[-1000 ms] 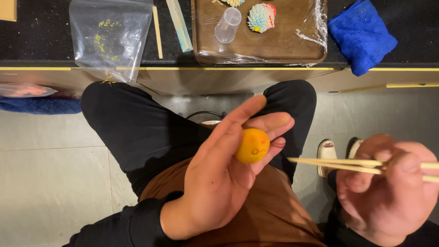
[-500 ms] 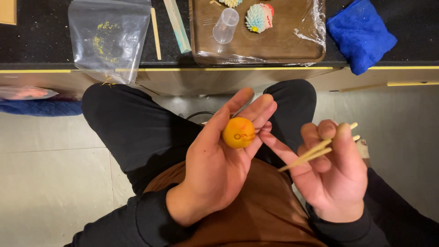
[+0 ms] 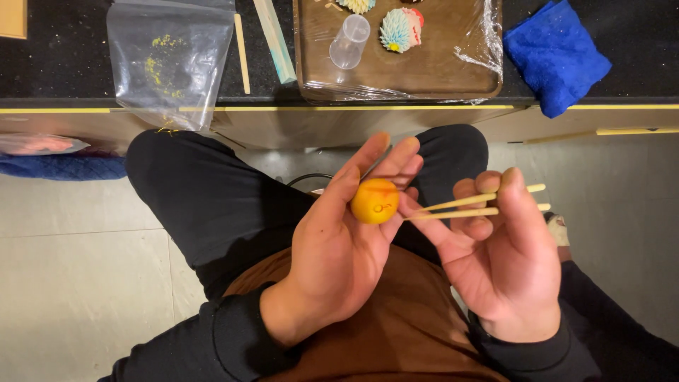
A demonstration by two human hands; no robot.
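My left hand (image 3: 339, 247) holds a small orange ball (image 3: 375, 201) of soft dough on its fingers, palm up, over my lap. A thin red mark sits on the ball's side. My right hand (image 3: 502, 262) grips a pair of wooden chopsticks (image 3: 481, 205), held level, with their tips touching the right side of the ball. Both hands hover above my knees in front of a dark counter (image 3: 56, 64).
On the counter stand a film-wrapped brown tray (image 3: 453, 71) with a clear cup (image 3: 350, 41) and a ribbed pastel sweet (image 3: 397, 30), a clear plastic bag (image 3: 170, 64) with yellow crumbs, thin sticks (image 3: 242, 53), and a blue cloth (image 3: 555, 53). Pale tiled floor lies below.
My right hand has come in from the right edge toward the ball and turned, bringing the chopstick tips against it. My left hand has shifted the ball slightly up its fingers.
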